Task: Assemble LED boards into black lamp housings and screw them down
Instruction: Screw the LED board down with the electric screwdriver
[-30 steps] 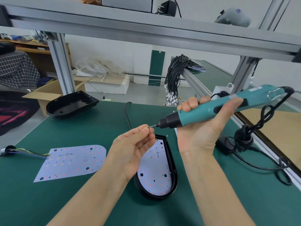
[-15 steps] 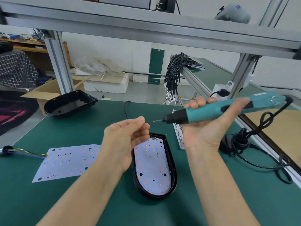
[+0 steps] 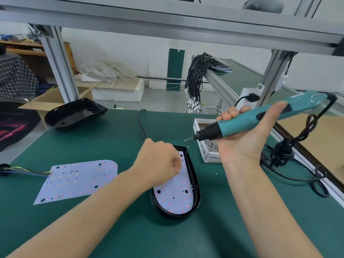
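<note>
LED board (image 3: 175,192), white and dotted, lies in glossy rounded black housing (image 3: 195,185).

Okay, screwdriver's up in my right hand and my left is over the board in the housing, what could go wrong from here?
1. The left hand hides the far end of the board, so the screwdriver tip might miss the hole or nick a finger.
2. The screwdriver's cable is tangled beside the open box of screws; a tug might tip it.
3. Loose screws on the mat may get lost.

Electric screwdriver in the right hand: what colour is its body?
Teal, with a black nose and black cord. The electric screwdriver shows clearly in the head view, held in the right hand.
</note>
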